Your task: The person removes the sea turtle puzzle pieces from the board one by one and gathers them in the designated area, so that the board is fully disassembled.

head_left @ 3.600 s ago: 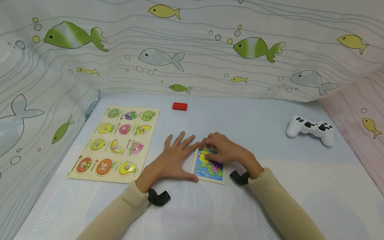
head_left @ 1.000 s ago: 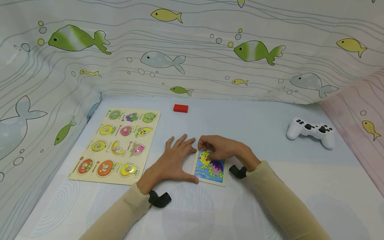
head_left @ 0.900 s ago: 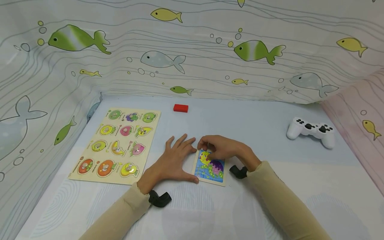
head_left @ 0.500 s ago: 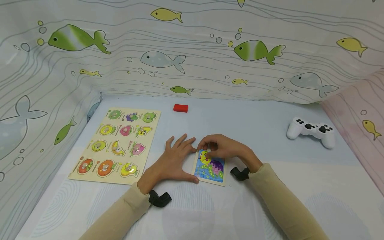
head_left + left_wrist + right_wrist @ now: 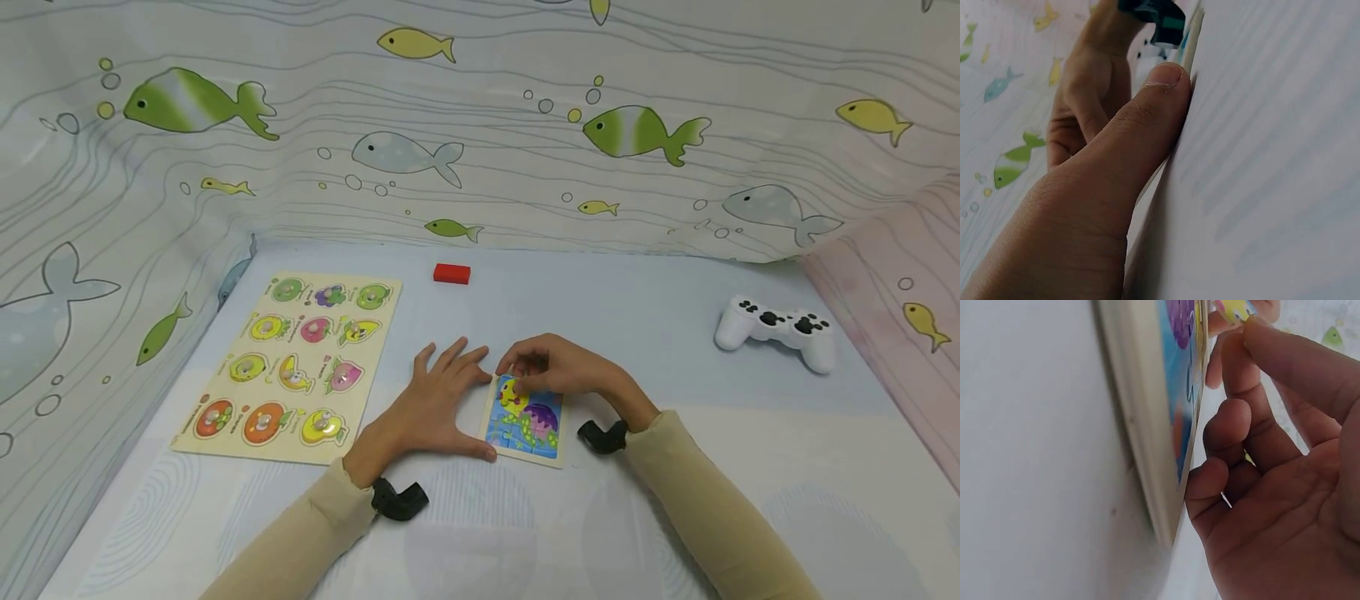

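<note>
Head view is showing the small jigsaw (image 5: 525,427) lying flat between both hands: the left hand (image 5: 433,408) is splaying wide, thumb at the near-left corner; the right hand (image 5: 564,367) is pinching a yellow piece (image 5: 1234,309) (clearest at the right wrist).

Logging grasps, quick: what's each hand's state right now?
Left hand: open, fingers spread beside the small puzzle.
Right hand: closed, thumb and finger pinching a mostly yellow piece.

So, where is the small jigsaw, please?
The small jigsaw lies just below the head view's centre, right of the left hand, with the right hand over its far end.
</note>
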Tool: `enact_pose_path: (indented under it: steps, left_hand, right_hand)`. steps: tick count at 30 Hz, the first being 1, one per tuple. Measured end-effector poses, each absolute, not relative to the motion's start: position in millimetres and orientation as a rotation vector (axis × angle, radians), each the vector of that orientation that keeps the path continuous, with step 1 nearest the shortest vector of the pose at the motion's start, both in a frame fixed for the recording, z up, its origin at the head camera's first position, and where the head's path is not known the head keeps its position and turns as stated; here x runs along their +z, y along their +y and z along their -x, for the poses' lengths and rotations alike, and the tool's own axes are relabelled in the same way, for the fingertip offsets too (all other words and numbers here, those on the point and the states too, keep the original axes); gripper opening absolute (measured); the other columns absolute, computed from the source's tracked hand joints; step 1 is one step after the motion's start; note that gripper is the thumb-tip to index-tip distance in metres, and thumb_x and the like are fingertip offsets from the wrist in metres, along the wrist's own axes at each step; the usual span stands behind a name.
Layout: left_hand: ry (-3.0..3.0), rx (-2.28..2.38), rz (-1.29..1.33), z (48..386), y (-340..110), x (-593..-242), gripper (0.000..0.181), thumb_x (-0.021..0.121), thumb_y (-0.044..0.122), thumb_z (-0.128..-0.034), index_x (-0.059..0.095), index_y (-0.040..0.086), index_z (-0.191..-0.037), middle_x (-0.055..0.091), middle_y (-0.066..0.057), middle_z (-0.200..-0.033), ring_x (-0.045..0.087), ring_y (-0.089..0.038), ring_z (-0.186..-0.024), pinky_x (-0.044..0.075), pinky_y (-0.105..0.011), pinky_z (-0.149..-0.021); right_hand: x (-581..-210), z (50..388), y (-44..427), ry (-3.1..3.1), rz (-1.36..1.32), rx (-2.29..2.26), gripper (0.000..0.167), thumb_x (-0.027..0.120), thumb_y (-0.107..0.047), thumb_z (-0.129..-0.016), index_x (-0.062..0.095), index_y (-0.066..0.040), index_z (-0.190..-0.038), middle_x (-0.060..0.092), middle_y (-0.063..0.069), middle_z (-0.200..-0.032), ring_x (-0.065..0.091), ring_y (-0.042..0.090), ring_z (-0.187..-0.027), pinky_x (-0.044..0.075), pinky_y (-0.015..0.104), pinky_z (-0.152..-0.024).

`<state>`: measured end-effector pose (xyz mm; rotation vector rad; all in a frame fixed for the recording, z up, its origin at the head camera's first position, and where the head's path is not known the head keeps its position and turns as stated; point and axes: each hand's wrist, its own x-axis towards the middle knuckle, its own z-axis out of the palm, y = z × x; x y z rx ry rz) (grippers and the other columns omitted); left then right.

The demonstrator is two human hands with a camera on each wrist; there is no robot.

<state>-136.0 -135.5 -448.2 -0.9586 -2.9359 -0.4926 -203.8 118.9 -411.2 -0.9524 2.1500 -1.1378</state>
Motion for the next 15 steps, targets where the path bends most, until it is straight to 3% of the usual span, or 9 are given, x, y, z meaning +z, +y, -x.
enact_pose_path:
  steps: [15]
  left_hand:
    - [-2.933, -0.494, 0.966, 136.1, -135.3, -448.9, 0.101, 0.069, 0.088, -0.0613, 0.056, 0.023, -0.138, 0.033, -0.003, -0.167, 0.017, -0.033, -0.159, 0.010, -0.070, -0.118]
  right_hand:
    - [-412.3, 216.9, 134.6, 2.194, 0.925, -1.199, 0.026, 0.073, -0.009, -0.093, 0.075, -0.009, -0.119, 0.069, 0.004, -0.090, 0.057, 0.015, -0.078, 0.047, 0.022, -0.072]
